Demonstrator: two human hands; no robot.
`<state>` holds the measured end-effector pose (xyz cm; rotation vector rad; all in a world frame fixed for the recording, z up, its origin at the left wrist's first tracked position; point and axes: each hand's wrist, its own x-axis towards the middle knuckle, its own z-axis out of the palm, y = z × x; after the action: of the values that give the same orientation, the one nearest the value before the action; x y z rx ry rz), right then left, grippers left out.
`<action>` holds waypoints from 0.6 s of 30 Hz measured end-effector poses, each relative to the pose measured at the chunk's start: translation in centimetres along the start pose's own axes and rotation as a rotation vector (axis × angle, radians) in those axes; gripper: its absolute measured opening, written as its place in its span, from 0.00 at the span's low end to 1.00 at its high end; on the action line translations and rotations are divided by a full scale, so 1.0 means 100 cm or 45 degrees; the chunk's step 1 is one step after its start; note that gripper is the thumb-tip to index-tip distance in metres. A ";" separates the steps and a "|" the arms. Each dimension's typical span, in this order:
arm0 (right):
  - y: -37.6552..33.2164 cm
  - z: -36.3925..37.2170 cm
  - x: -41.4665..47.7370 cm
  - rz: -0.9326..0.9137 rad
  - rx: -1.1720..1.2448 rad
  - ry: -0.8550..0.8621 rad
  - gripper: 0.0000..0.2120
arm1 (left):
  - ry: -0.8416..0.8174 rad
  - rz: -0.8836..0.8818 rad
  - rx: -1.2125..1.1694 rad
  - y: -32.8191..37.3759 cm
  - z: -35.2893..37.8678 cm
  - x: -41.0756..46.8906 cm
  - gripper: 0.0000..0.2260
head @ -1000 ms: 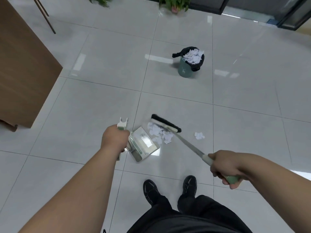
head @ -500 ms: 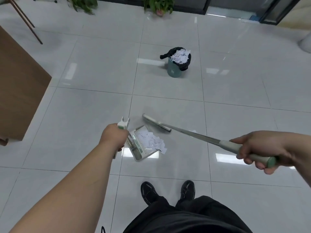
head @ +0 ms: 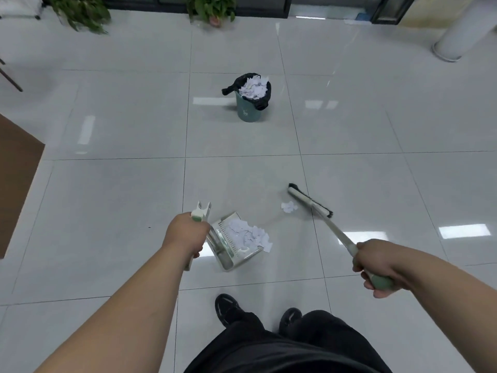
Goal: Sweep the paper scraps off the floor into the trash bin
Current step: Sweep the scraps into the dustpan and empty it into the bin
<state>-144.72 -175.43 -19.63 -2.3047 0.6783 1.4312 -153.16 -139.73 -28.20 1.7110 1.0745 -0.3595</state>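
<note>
My left hand grips the upright handle of a metal dustpan that rests on the floor with a heap of white paper scraps in its mouth. My right hand holds the green grip of a broom whose black-bristled head is down on the tiles to the right of the pan. A small clump of scraps lies just left of the broom head. The green trash bin with a black liner stands farther ahead, heaped with paper.
A brown wooden cabinet juts in at the left edge. Potted plants line the far wall, and a white column base stands at the upper right. My black shoes are just below the dustpan.
The broom swept the pile into the dustpan, lifted, then swung right and came down beside the small stray clump. My left hand and the dustpan stayed put.
</note>
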 end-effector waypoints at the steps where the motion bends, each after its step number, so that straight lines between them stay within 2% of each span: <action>1: 0.002 0.003 0.001 0.010 -0.022 -0.020 0.10 | -0.003 -0.003 -0.018 0.002 0.008 -0.002 0.05; 6: 0.009 0.029 -0.013 -0.015 -0.072 -0.200 0.13 | 0.007 -0.014 -0.115 0.015 0.050 -0.014 0.06; 12: 0.028 0.006 -0.042 -0.051 0.142 -0.382 0.05 | 0.017 -0.022 -0.124 0.028 0.100 -0.035 0.04; 18: 0.069 -0.039 -0.054 -0.144 0.124 -0.379 0.16 | 0.063 -0.019 -0.094 0.029 0.125 -0.053 0.05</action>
<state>-147.76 -181.94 -13.38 -1.9680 0.5084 1.6044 -150.64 -153.37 -28.10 1.6544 1.1233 -0.2847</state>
